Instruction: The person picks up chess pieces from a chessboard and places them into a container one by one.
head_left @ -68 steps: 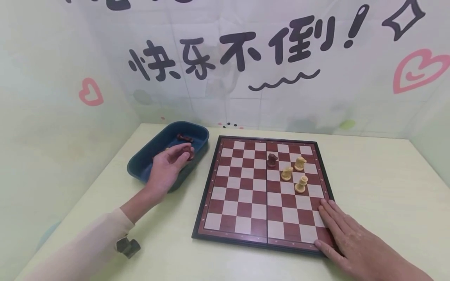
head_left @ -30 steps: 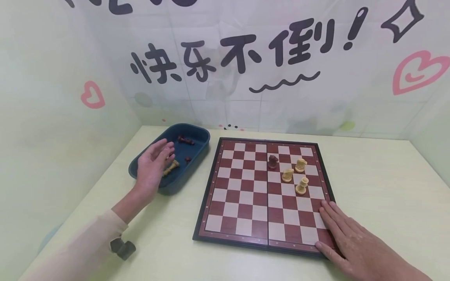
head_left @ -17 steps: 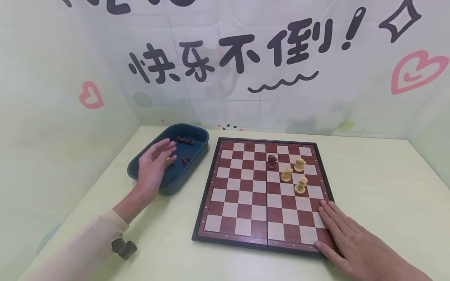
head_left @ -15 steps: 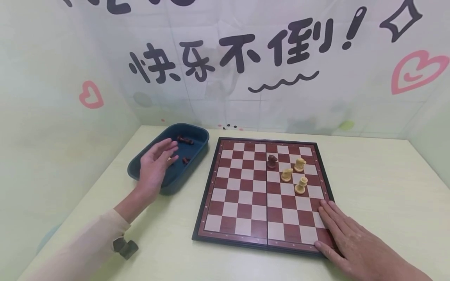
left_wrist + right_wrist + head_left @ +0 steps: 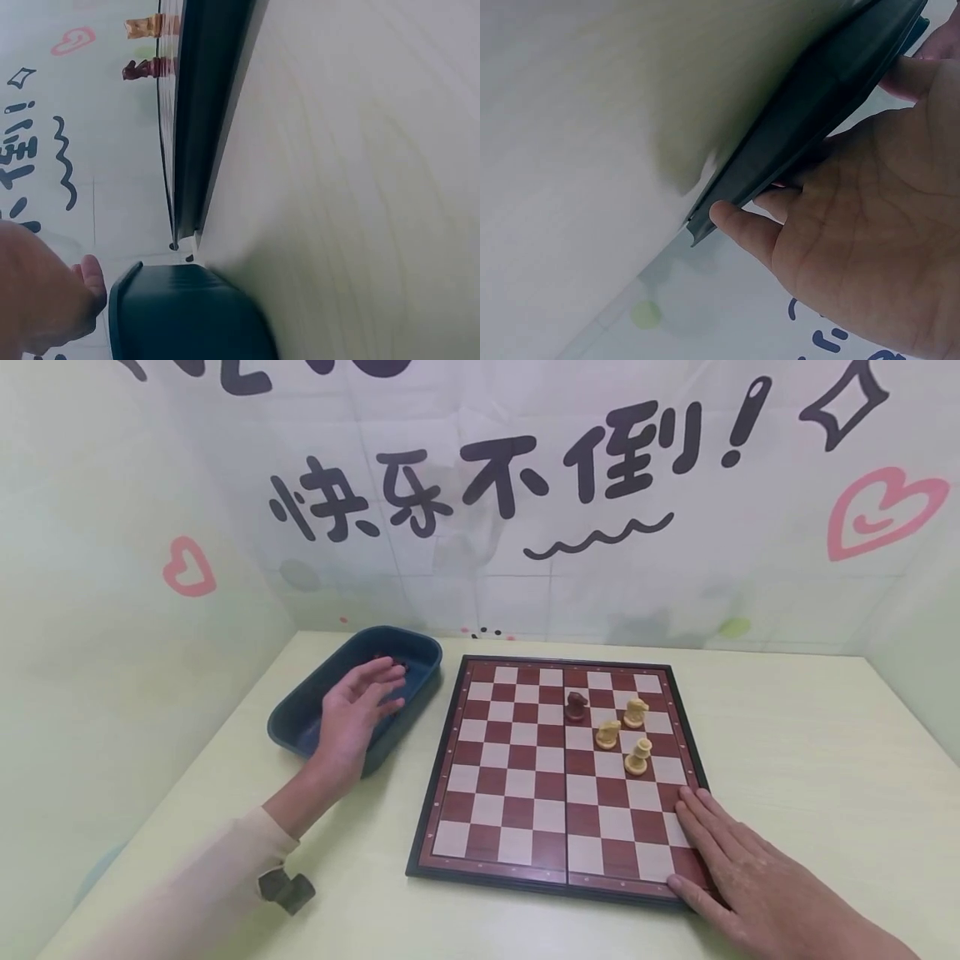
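My left hand (image 5: 352,714) hovers over the blue plastic bin (image 5: 288,718), fingers loosely bent. I see no piece between its fingers, though part of the palm side is hidden. Behind the fingertips, dark chess pieces (image 5: 401,665) lie in the bin, partly covered. My right hand (image 5: 746,872) rests flat on the near right corner of the chessboard (image 5: 517,781), fingers straight. On the board stand a dark red knight (image 5: 576,706), two cream knights, one farther back (image 5: 635,713) and one nearer (image 5: 607,735), and a cream piece with a narrow waist (image 5: 638,757).
A pale table (image 5: 787,743) carries the bin and board. Behind it hangs a white backdrop (image 5: 487,593) with black lettering and pink hearts. A dark device (image 5: 287,891) sits at the left sleeve (image 5: 202,877).
The left hand held a dark piece at first, then its fingers loosened over the bin. Since then it has shifted slightly right. The right hand and the pieces on the board stay put.
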The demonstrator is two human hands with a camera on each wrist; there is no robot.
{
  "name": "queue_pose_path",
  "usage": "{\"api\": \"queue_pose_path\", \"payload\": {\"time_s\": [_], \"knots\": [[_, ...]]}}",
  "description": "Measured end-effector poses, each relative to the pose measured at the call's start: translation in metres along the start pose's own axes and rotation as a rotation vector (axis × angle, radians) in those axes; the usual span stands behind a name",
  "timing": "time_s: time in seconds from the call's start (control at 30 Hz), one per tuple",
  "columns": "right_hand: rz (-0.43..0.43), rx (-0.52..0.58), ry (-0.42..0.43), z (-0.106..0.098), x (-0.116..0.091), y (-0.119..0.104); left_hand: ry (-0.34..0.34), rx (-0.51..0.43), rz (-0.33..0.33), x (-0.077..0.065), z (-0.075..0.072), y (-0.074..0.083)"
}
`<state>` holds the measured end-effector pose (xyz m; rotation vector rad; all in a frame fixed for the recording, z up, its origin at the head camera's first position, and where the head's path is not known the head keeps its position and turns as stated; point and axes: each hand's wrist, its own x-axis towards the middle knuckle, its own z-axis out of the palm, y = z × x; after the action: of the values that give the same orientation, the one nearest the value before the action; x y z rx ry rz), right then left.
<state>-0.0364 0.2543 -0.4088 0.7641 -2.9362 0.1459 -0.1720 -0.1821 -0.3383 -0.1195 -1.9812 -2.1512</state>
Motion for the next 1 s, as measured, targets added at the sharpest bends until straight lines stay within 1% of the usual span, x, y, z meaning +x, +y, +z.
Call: {"api": "queue_pose_path", "payload": {"time_s": [0.17,0.3,0.4,0.53,0.67,0.73,0.83,1.0], "knots": [[0.004,0.000,0.005,0.001,-0.001,0.000,-0.018,-0.004,0.010,0.000,0.011,-0.001],[0.016,0.007,-0.006,0.001,-0.001,0.000,-0.029,-0.029,0.008,0.000,0.021,-0.002],[0.034,0.014,-0.028,0.001,0.000,-0.001,-0.053,-0.036,0.002,0.000,0.030,-0.002],[0.047,0.013,-0.045,-0.001,0.000,-0.001,-0.104,-0.028,0.000,0.000,0.041,-0.001],[0.044,0.012,-0.046,-0.001,0.001,-0.001,-0.131,-0.002,0.034,0.000,0.050,0.000],[0.036,0.010,-0.037,-0.001,0.001,-0.001,-0.137,0.008,0.052,0.002,0.054,0.000],[0.032,0.011,-0.031,-0.001,0.001,0.000,-0.137,0.008,0.063,0.007,0.060,0.001],[0.023,0.007,-0.022,-0.001,0.000,0.000,-0.136,0.003,0.038,0.017,0.074,-0.004]]}}
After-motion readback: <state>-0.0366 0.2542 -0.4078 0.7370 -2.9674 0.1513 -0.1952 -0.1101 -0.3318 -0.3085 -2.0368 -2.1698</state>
